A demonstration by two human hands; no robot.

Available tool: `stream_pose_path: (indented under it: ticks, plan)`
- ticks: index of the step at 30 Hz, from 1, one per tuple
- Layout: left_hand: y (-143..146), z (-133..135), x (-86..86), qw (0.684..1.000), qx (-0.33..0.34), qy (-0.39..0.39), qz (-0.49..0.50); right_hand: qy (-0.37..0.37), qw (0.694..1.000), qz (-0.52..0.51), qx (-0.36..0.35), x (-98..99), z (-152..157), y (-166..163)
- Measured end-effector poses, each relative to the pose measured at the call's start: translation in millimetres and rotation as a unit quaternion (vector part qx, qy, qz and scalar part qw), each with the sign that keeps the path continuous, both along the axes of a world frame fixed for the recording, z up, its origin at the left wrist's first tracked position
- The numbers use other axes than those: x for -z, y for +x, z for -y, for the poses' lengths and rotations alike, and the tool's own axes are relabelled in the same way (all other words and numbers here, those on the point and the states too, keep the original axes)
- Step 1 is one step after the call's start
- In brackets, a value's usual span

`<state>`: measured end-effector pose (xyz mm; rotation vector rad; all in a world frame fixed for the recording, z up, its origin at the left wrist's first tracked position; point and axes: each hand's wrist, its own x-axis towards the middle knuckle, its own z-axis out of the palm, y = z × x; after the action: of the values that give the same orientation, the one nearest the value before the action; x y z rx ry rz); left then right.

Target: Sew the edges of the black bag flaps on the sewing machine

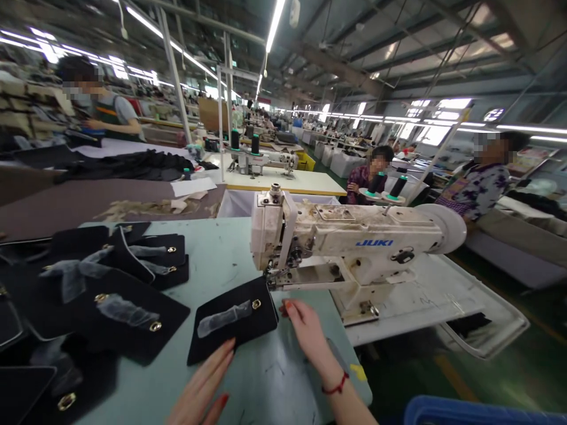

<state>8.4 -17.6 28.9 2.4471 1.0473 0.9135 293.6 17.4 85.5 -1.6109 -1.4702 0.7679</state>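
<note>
A black flat panel [248,308] lies on the pale green table, its upper right corner beneath the needle area of a white JUKI sewing machine [345,230]. It carries a gold metal fitting [256,304] and a strip wrapped in clear film [224,319]. My left hand [201,383] lies with fingers stretched out, fingertips on the panel's lower edge. Just right of the panel is my right hand [305,330], thumb and fingers drawn together; whatever is between them, if anything, is hidden. A red cord bracelet circles that wrist.
Several similar black panels [142,313] with film-wrapped straps and gold fittings pile up at left. A blue bin [478,410] stands at the lower right. Thread cones [375,183] rise behind the machine. Three other people are at stations beyond; another sewing machine [261,162] stands farther back.
</note>
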Motion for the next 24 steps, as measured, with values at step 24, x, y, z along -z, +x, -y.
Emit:
stream_pose_path:
  ticks: [24]
  plan:
    - [37.6,-136.6,-118.3,0.972,0.009,0.112,-0.205,-0.011,0.963,-0.269,0.023,-1.2,-33.0,-66.1]
